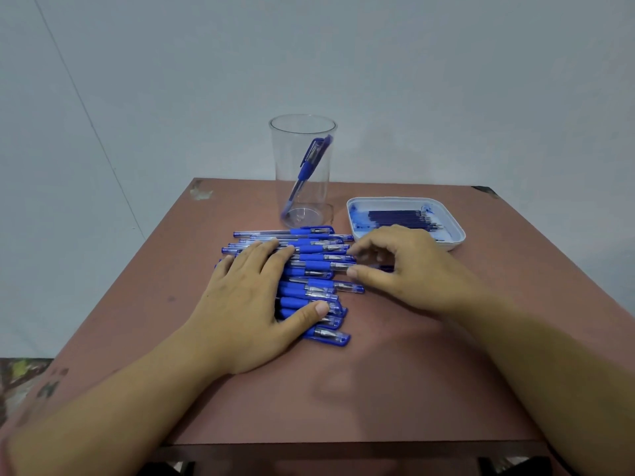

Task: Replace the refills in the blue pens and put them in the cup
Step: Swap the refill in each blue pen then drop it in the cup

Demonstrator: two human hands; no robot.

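Note:
Several blue pens (316,249) lie side by side in a pile in the middle of the table. My left hand (247,304) rests flat on the left half of the pile, fingers straight and thumb lying over the nearer pens. My right hand (405,266) is at the pile's right edge, its thumb and forefinger curled round the end of one blue pen (338,265) that sticks out further right than the others. A clear plastic cup (302,173) stands behind the pile with one blue pen (305,170) leaning inside it.
A white tray (453,231) holding several dark blue refills (398,218) and ink stains sits at the back right, just behind my right hand. The brown table (378,389) ends close to a pale wall.

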